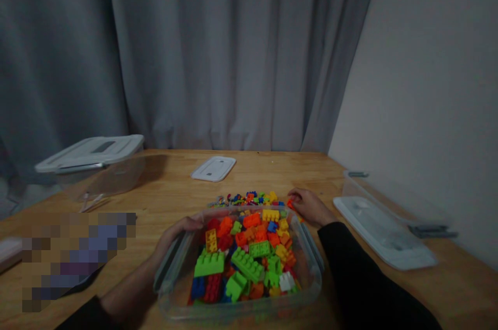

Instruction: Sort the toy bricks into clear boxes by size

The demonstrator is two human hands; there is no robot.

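Observation:
A clear plastic bin (295, 301) full of toy building bricks in green, orange, red, yellow and blue stands in front of me, close to the table's near side. My left hand (181, 231) grips its far left corner, thumb over the rim. Beyond the far rim lies a loose pile of smaller bricks (252, 198) on the wooden table. At the right end of that pile is my right hand (309, 205), fingertips pinched on an orange-red brick (290, 203). The bin's rim hides the near part of the pile.
A lidded clear box (101, 174) stands at the left, with a pixelated patch in front of it. A white lid (213, 168) lies flat farther back. On the right, another white lid (383, 234) rests against an open clear bin (383, 205) by the wall. Grey curtains (233, 55) hang behind.

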